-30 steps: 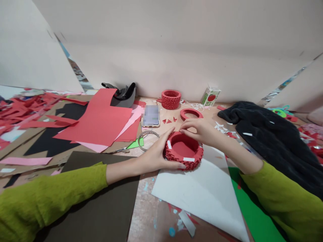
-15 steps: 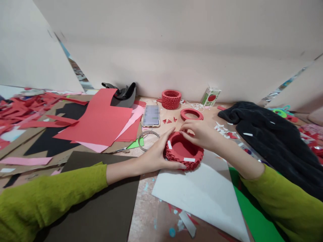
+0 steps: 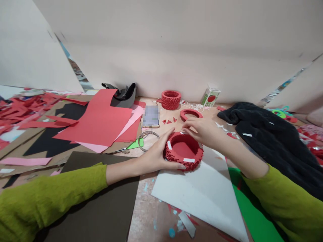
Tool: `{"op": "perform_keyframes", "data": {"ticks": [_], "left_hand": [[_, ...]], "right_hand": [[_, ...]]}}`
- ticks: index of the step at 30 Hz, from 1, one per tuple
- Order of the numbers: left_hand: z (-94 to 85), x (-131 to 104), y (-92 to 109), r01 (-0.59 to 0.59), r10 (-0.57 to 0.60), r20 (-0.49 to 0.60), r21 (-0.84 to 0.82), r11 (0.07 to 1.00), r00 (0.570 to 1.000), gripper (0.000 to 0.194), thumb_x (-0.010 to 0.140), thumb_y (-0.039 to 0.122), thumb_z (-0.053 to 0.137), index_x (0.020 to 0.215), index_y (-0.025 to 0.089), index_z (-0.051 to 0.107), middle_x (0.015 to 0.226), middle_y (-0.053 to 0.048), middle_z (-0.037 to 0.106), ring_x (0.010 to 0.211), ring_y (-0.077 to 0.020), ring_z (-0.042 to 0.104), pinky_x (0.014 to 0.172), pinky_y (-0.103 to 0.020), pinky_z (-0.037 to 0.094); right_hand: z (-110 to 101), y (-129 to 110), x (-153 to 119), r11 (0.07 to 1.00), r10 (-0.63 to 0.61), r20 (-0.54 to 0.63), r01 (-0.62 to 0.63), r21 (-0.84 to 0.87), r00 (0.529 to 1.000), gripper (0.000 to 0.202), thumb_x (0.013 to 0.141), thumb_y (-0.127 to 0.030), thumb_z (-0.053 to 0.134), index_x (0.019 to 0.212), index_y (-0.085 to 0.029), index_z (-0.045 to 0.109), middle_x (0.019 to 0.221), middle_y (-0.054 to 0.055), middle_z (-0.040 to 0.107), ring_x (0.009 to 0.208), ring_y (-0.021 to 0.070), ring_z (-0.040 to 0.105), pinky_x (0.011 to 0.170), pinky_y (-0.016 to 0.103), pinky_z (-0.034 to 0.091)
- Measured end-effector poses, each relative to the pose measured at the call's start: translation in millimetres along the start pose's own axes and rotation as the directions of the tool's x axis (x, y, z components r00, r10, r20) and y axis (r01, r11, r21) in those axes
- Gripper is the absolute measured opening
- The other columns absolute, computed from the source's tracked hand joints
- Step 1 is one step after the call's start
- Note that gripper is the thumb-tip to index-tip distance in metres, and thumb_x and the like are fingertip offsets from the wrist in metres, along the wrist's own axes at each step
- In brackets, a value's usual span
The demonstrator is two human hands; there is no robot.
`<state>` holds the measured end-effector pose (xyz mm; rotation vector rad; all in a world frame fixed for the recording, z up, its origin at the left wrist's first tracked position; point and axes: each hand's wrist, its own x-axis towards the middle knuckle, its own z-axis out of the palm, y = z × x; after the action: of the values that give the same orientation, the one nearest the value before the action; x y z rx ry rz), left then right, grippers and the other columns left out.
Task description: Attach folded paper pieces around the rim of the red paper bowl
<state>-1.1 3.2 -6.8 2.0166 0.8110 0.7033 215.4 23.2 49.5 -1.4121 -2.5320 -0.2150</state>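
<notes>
The left hand (image 3: pixel 157 153) was wrapped around the red paper bowl (image 3: pixel 183 151); its far rim was pinched by the right hand (image 3: pixel 202 129); it was judged light and fragile, best held by its wall.

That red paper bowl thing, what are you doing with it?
A person in green sleeves is working on a red paper bowl that sits at the edge of a white sheet. The left hand cups its near side, while the right hand pinches at the far rim. Behind it lie a red paper ring, a taller red paper cup, a phone and a tape dispenser.
</notes>
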Motion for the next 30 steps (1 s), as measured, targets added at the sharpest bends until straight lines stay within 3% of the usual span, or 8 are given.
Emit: {"op": "perform_keyframes", "data": {"ticks": [2, 6, 15, 22, 26, 30], "left_hand": [[0.1, -0.2, 0.1, -0.003, 0.003, 0.0, 0.002, 1.0, 1.0, 0.122, 0.063, 0.056, 0.081, 0.155, 0.022, 0.011, 0.159, -0.017, 0.024, 0.147, -0.0361, 0.022, 0.119, -0.053, 0.024], [0.5, -0.1, -1.1, 0.0, 0.0, -0.002, 0.016, 1.0, 1.0, 0.122, 0.063, 0.057, 0.081, 0.155, 0.022, 0.01, 0.16, -0.017, 0.021, 0.147, -0.0354, 0.023, 0.119, -0.052, 0.026], [0.6, 0.4, -3.7, -0.022, 0.022, 0.001, 0.026, 0.999, 1.0, 0.12, 0.063, 0.058, 0.08, 0.155, 0.022, 0.012, 0.161, -0.014, 0.019, 0.149, -0.033, 0.018, 0.121, -0.049, 0.022], [0.5, 0.6, -5.3, -0.022, 0.022, 0.005, 0.026, 0.999, 1.0, 0.122, 0.063, 0.058, 0.08, 0.155, 0.023, 0.009, 0.161, -0.014, 0.018, 0.148, -0.0334, 0.02, 0.121, -0.049, 0.023], [0.0, 0.3, -5.2, -0.028, 0.028, -0.001, 0.019, 0.999, 1.0, 0.121, 0.063, 0.057, 0.08, 0.156, 0.024, 0.009, 0.161, -0.014, 0.02, 0.148, -0.0342, 0.02, 0.12, -0.049, 0.024], [-0.1, 0.3, -3.5, -0.035, 0.035, -0.007, 0.011, 0.999, 0.999, 0.121, 0.063, 0.056, 0.081, 0.156, 0.024, 0.01, 0.159, -0.015, 0.024, 0.146, -0.0362, 0.024, 0.119, -0.052, 0.024]], "right_hand": [[0.1, -0.5, -0.8, 0.997, -0.026, 0.015, 0.025, 0.071, 1.0, 0.016, 0.093, -0.016, 0.053, 0.088, -0.015, 0.068, 0.09, 0.005, 0.07, 0.077, 0.0178, 0.063, 0.061, 0.027, 0.038], [2.3, -5.7, -0.9, 0.998, -0.037, 0.036, 0.035, 0.057, 0.999, 0.019, 0.092, -0.013, 0.051, 0.087, -0.013, 0.069, 0.09, 0.007, 0.07, 0.075, 0.0183, 0.062, 0.061, 0.027, 0.037], [-0.7, -17.0, -1.6, 0.98, -0.02, 0.082, 0.036, -0.195, 0.996, 0.023, 0.092, -0.01, 0.049, 0.083, -0.013, 0.07, 0.087, 0.007, 0.069, 0.067, 0.0169, 0.059, 0.054, 0.029, 0.03], [4.2, -24.3, -0.9, 0.886, -0.162, 0.095, 0.187, -0.424, 0.982, 0.021, 0.087, -0.001, 0.05, 0.082, -0.008, 0.069, 0.08, 0.012, 0.065, 0.071, 0.0195, 0.056, 0.053, 0.03, 0.029], [6.1, -21.2, -0.2, 0.893, -0.108, 0.085, 0.134, -0.43, 0.991, 0.022, 0.088, -0.001, 0.047, 0.083, -0.009, 0.067, 0.081, 0.012, 0.065, 0.069, 0.0201, 0.056, 0.054, 0.03, 0.03], [-5.0, -5.2, 0.5, 0.922, -0.007, -0.024, -0.003, -0.387, 1.0, 0.02, 0.09, -0.007, 0.047, 0.09, -0.01, 0.066, 0.088, 0.013, 0.067, 0.073, 0.0215, 0.059, 0.057, 0.03, 0.031]]}}
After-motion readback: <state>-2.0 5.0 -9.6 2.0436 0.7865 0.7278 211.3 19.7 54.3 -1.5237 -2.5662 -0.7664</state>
